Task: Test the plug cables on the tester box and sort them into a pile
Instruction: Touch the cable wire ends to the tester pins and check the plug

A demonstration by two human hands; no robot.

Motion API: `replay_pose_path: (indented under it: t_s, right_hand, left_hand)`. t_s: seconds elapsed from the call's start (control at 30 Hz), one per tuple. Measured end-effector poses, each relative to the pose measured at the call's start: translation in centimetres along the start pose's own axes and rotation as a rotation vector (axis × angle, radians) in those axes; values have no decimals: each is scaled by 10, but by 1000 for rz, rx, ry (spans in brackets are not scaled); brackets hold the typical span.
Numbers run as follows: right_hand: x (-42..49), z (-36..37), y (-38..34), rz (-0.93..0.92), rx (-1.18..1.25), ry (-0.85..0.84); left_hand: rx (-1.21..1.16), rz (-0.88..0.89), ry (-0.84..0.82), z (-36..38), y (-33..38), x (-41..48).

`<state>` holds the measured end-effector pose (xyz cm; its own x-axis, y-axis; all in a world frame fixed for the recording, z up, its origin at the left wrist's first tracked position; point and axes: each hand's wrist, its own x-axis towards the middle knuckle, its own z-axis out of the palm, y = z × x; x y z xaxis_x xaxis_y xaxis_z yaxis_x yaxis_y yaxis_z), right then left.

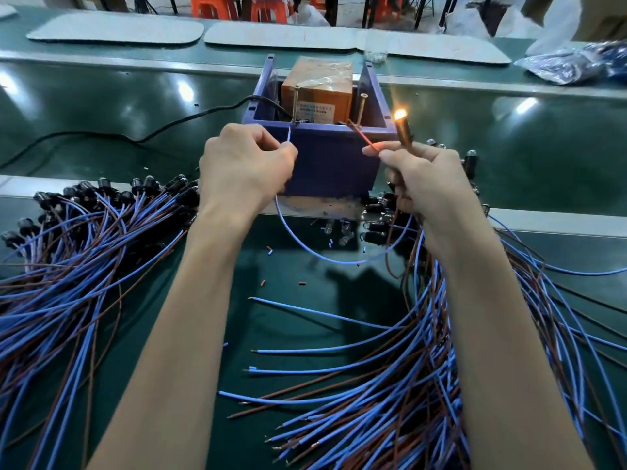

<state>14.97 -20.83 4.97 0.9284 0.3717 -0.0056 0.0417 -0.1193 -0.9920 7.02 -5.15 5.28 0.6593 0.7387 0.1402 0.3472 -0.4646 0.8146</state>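
Left hand (244, 164) pinches blue lead (288, 135) on the left screw (297, 103) of the tester box (332, 164), right hand (427, 178) pinches brown lead (364, 139) at the right screw (361, 108), its other fingers clenching the lit lamp holder (403, 130); risk: fingertips near bare ends may take a shock, or a slip breaks contact.

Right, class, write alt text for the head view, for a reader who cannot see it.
Two hands test a cable at a blue box: the left hand pinches its blue wire, the right hand its brown wire and glowing lamp. Cable piles lie on both sides.
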Motion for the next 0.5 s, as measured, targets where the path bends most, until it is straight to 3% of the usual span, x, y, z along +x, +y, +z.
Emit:
replay_pose_path:
  t_s: [0.17, 0.5]
  right_hand:
    - [1, -3, -1, 33, -74, -82]
    - [8, -5, -4, 30, -164, 29]
  left_hand:
    - [170, -77, -99, -9, 6, -4]
    - [161, 101, 1, -13, 14, -6]
